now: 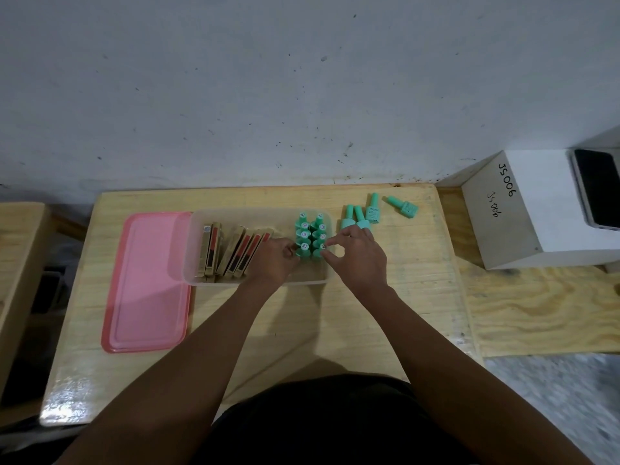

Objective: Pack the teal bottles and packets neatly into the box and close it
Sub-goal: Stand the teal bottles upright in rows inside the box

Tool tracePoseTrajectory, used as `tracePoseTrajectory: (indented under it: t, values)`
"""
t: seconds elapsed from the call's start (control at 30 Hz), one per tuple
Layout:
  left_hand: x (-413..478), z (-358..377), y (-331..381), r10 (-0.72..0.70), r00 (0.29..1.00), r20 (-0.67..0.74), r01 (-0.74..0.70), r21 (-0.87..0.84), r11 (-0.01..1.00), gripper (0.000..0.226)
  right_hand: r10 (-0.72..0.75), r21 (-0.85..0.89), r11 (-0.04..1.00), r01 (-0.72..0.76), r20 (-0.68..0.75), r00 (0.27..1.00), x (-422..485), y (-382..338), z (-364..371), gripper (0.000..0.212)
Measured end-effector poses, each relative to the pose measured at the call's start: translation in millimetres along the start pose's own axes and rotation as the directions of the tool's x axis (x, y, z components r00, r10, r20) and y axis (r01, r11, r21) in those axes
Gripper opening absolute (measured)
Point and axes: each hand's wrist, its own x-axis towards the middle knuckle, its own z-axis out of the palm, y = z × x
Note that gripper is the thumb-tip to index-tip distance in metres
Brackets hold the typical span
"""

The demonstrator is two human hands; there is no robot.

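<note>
A clear plastic box sits mid-table. Several tan packets stand on edge in its left half. Two rows of upright teal bottles fill its right part. My left hand is inside the box, its fingers curled on the nearest bottle of the left row. My right hand pinches the cap of the nearest bottle in the right row. Several loose teal bottles lie on the table right of the box. The pink lid lies flat left of the box.
The wooden table ends close to a grey wall behind. A white box marked JS006 with a dark phone on it stands at the right. Plywood lies right of the table.
</note>
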Motion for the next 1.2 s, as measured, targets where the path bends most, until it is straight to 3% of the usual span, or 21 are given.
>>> tracePoseTrajectory:
  t: [0.27,0.43,0.57,0.7,0.83,1.03,1.2]
  values:
    - [0,1,0,0.004,1.0,0.0,-0.004,0.02,1.0,0.022,-0.023,0.001,1.0,0.023,0.001,1.0,0,3,-2,0.028]
    - [-8,-4,1,0.025,0.999,-0.021,-0.024,0.042,0.999,0.035,-0.045,0.043,0.998,0.049,-0.107,0.993,-10,21,-11,0.034]
    - [-22,-9,12,0.056,0.99,-0.126,-0.059,-0.014,0.998,0.03,0.062,0.088,0.995,-0.052,-0.116,0.991,-14,55,-31,0.029]
    - [-41,-6,53,0.189,0.949,-0.252,-0.209,-0.055,0.976,0.017,0.213,0.099,0.974,-0.203,-0.103,0.972,-10,99,-53,0.027]
    - [-39,20,100,0.291,0.936,-0.196,-0.311,-0.081,0.947,0.014,0.301,0.159,0.945,-0.287,-0.066,0.951,6,138,-69,0.026]
    - [20,85,138,0.102,0.994,-0.042,-0.105,-0.075,0.992,0.027,0.336,0.182,0.918,-0.352,0.114,0.935,52,174,-71,0.035]
    - [67,113,157,-0.009,1.0,-0.017,0.012,0.238,0.971,0.044,0.22,0.122,0.963,-0.239,0.151,0.964,96,179,-63,0.042]
